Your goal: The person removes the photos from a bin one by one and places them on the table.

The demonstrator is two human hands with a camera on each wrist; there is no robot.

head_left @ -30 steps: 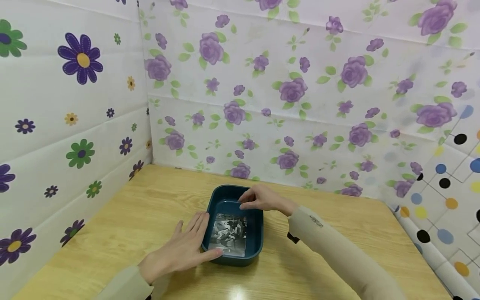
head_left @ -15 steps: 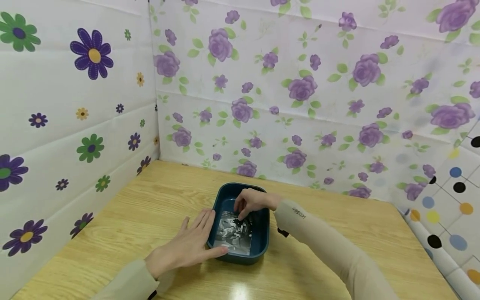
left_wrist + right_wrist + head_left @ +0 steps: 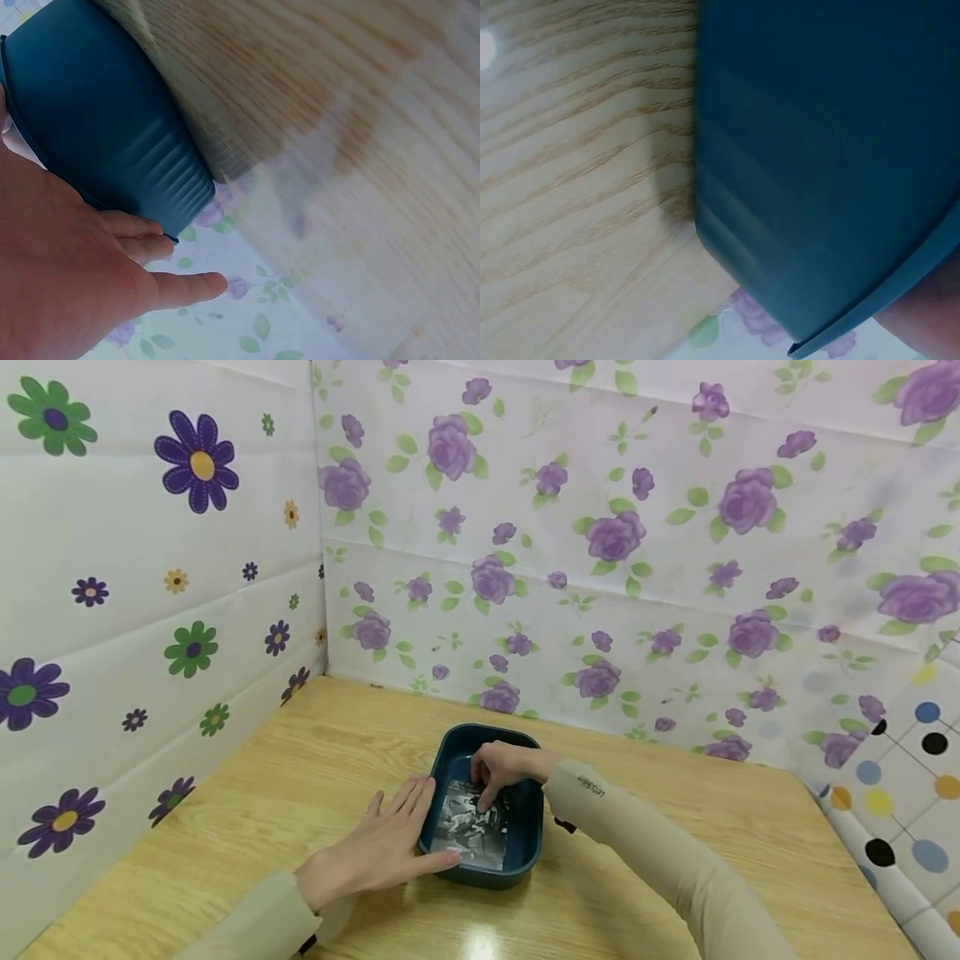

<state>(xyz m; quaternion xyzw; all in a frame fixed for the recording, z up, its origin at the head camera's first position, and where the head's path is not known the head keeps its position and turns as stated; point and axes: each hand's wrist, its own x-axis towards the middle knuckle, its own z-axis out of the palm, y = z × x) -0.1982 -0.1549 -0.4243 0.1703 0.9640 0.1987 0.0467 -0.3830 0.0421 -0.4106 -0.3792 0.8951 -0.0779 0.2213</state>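
A dark blue rectangular tub point(image 3: 531, 835) stands on the wooden table, with a black-and-white photo print point(image 3: 468, 839) lying in it. My left hand point(image 3: 375, 852) rests along the tub's left side, fingers straight and thumb over the near corner. The left wrist view shows that hand point(image 3: 82, 262) against the tub's outer wall point(image 3: 105, 105). My right hand point(image 3: 501, 768) reaches over the right rim into the tub, fingers bent. One digit touches the photo's upper part; whether it is pinched cannot be seen. In the right wrist view the tub wall point(image 3: 817, 150) hides nearly all of that hand.
The light wooden table point(image 3: 645, 860) extends around the tub. Behind it hangs a cloth with purple roses point(image 3: 615, 535). A daisy-patterned cloth point(image 3: 135, 635) covers the left side, and a dotted cloth point(image 3: 907, 777) the right.
My right hand has moved from above the tub's far right part down and nearer onto the photo. The left hand keeps its place at the tub. The head view has shifted slightly.
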